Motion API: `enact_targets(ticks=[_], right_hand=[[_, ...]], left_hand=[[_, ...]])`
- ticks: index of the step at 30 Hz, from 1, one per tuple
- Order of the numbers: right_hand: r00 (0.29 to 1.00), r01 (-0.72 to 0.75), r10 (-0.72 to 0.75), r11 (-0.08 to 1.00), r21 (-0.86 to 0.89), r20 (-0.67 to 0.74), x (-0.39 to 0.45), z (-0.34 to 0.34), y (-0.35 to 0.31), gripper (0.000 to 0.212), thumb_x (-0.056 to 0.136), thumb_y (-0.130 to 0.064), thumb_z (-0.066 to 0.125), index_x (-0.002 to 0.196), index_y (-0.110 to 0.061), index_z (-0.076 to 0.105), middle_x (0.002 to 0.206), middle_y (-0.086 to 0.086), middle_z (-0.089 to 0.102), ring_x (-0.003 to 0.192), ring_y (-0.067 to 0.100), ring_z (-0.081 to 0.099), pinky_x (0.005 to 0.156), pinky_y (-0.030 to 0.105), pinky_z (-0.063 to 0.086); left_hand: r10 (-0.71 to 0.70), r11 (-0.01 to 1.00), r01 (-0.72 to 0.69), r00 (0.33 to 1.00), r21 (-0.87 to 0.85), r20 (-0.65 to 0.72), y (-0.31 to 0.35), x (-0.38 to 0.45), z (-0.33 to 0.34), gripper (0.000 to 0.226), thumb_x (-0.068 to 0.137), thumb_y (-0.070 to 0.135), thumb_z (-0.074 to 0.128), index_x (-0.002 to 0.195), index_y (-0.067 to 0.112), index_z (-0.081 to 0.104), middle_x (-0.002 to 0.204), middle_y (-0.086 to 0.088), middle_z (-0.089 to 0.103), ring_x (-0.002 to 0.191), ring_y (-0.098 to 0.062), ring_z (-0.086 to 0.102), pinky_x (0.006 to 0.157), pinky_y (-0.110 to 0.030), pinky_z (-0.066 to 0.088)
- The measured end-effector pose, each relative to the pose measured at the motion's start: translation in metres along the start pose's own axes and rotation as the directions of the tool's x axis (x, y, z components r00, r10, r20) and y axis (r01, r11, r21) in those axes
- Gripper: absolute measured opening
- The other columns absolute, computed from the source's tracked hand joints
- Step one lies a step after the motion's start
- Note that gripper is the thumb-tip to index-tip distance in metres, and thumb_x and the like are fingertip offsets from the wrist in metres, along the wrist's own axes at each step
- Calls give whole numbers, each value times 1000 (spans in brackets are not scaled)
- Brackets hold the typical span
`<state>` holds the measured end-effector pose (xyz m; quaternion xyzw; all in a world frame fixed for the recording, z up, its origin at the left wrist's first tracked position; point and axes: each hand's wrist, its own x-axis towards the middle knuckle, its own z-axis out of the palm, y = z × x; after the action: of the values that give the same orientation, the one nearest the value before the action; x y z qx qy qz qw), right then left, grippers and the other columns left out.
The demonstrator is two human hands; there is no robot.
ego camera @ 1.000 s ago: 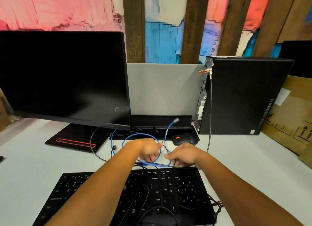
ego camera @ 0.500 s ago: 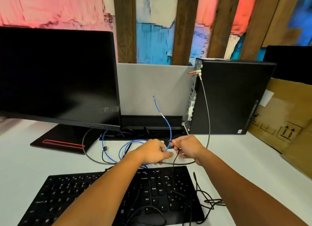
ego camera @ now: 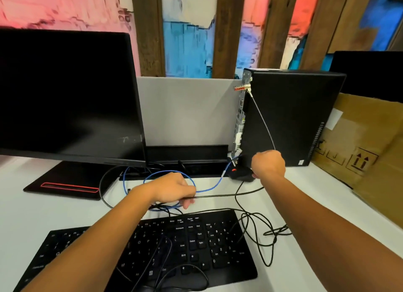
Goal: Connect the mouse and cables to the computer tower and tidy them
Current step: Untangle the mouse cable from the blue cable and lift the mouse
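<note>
The black computer tower (ego camera: 294, 117) stands at the back right with its port side facing left. A black mouse (ego camera: 239, 176) with a red wheel lies at its foot. My right hand (ego camera: 268, 165) is a fist beside the mouse, fingers hidden from me. The blue cable (ego camera: 209, 189) rises from the desk to the tower's lower rear, just left of that hand. My left hand (ego camera: 174, 189) rests on the blue loops and grips a black cable (ego camera: 222, 195) that runs right, under my right wrist.
A black keyboard (ego camera: 196, 248) lies in front with cables draped over it. Tangled black cable (ego camera: 263, 232) sits at its right. A dark monitor (ego camera: 65, 95) fills the left. A thin grey lock cable (ego camera: 261, 121) hangs on the tower. Cardboard (ego camera: 359, 143) leans at the right.
My right hand moved right and away to the foot of the tower. The blue cable's end, raised half a second ago, now lies low by the tower's rear. My left hand stayed on the loops.
</note>
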<state>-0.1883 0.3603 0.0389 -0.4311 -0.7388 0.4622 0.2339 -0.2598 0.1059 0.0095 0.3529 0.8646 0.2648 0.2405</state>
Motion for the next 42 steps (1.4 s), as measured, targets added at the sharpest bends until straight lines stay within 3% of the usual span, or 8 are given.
enact_targets(ticks=[6,11,15,22,27,33,37,42], right_hand=[[986,9,-68,936,353,155,-8,8,-12,20,97,-20,56,83,-12,67,73,4,64,64,19,64,53,26,54],[983,73,-146,865,496,111,-14,-6,-43,19,97,-8,50,94,-9,68,84,0,64,54,12,56,41,17,42],[995,58,-89,856,514,36,-12,-13,-50,19,90,-7,53,98,-10,71,91,4,71,60,11,54,46,19,37],[957,171,-172,985,24,233,-15,-25,-51,18,82,-18,63,87,-4,74,71,3,64,52,15,48,45,26,34],[785,526,-3,533,-663,620,-51,-50,-57,12,82,-14,63,72,-12,71,59,4,54,50,19,42,51,25,36],[844,536,-166,311,-785,510,-68,-49,-53,4,84,-11,54,85,-11,58,75,1,62,78,25,66,78,33,50],[624,694,-550,62,-718,555,-71,-22,-49,17,82,-14,57,98,-18,61,99,4,64,95,28,62,93,42,36],[536,836,-93,197,-512,839,-59,13,-9,49,97,-41,49,145,-33,44,152,2,42,135,27,43,106,43,40]], left_hand=[[-50,996,53,998,76,-41,-26,3,-17,19,82,39,66,70,33,79,87,12,76,94,-7,69,91,-29,52],[-115,959,149,982,239,-151,-29,8,-8,34,74,27,64,46,15,49,53,2,38,56,-19,35,60,-28,36],[-111,732,362,900,578,-422,-16,7,-6,14,85,15,59,96,17,68,102,-6,65,90,-27,65,73,-33,50],[-17,805,250,916,538,-401,2,25,13,31,84,15,59,114,20,67,112,-7,67,97,-30,66,80,-37,55],[41,756,237,913,610,-405,28,40,38,35,85,5,55,116,18,62,109,-7,67,98,-30,65,75,-32,43],[29,796,238,904,557,-426,26,51,48,29,88,3,54,113,12,64,106,-11,65,95,-32,66,76,-36,52],[35,830,203,911,520,-410,19,48,45,26,88,8,55,108,18,69,104,-11,67,91,-32,66,77,-38,56],[82,882,86,940,464,-330,4,44,50,23,89,23,51,99,19,70,104,-4,62,97,-28,62,75,-33,50]])
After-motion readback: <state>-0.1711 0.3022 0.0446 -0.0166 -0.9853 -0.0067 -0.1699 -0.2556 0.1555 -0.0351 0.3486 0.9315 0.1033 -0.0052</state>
